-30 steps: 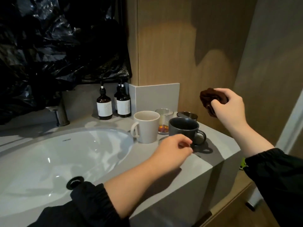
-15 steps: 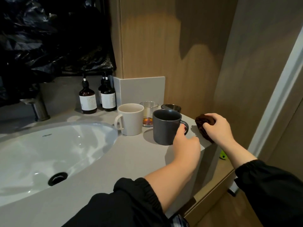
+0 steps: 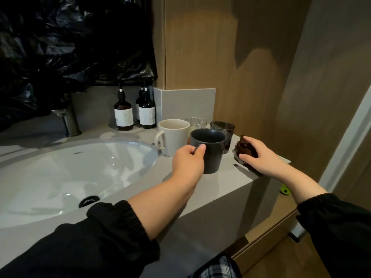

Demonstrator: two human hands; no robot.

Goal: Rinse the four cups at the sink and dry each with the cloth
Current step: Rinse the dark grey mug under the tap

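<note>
A dark grey mug (image 3: 213,155) stands on the grey counter (image 3: 220,189) right of the sink (image 3: 60,167). My left hand (image 3: 187,163) grips its handle, which points left. Behind it stand a white mug (image 3: 173,135), a clear glass (image 3: 195,121) and a smoked glass (image 3: 223,127). At the counter's right end my right hand (image 3: 260,156) holds the bunched brown cloth (image 3: 244,146) down on the surface, fingers over it and thumb at its front.
A metal tap (image 3: 69,122) rises behind the white basin. Two or three brown pump bottles (image 3: 123,116) stand by the back wall next to a grey upstand. A wooden wall panel runs behind the cups. The counter ends just right of the cloth.
My right hand came down from the air and set the cloth on the counter. The dark mug turned so its handle faces left, and my left hand now grips that handle.
</note>
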